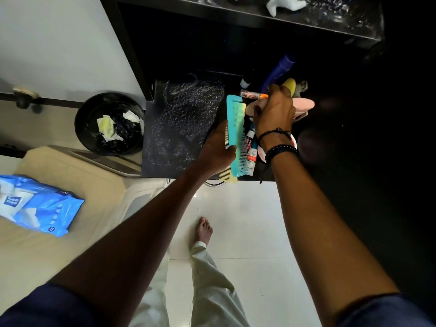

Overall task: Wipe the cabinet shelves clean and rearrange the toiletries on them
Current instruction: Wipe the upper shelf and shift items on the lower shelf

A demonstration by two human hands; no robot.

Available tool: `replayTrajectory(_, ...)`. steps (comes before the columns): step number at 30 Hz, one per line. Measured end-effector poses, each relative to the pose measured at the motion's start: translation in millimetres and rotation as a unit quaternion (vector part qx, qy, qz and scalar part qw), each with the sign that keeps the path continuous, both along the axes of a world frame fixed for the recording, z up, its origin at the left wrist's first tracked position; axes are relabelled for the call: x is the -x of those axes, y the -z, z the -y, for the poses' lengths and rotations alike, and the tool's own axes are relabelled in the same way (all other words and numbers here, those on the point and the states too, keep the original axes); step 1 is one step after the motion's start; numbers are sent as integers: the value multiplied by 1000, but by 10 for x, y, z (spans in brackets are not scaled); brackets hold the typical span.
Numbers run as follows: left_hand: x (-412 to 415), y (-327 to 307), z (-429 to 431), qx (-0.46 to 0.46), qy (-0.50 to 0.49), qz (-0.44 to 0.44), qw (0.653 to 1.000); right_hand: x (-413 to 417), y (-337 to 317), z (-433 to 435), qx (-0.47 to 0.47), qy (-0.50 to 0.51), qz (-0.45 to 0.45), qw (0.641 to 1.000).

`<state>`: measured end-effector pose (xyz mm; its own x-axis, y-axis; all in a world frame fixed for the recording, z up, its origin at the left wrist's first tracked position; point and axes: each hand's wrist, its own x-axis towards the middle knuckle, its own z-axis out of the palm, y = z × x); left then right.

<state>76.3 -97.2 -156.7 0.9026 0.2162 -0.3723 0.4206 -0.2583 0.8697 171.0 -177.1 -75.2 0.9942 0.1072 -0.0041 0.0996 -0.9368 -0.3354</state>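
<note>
our left hand [218,151] pinches the teal comb [236,128] and a yellow comb [226,174] together at the front of the dusty lower shelf [181,123]; our right hand [276,112] curls its fingers round a pink item [304,105] among the toiletries [251,147] on the shelf's right side.

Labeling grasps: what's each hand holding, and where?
Left hand grips the teal comb and yellow comb together, at their lower half. Right hand curls round the pink item at its middle.
</note>
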Motion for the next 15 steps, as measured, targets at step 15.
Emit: replayTrajectory(15, 100, -57, -78, -18, 21, -21, 999, 293, -63, -47, -77, -32, 46, 995)
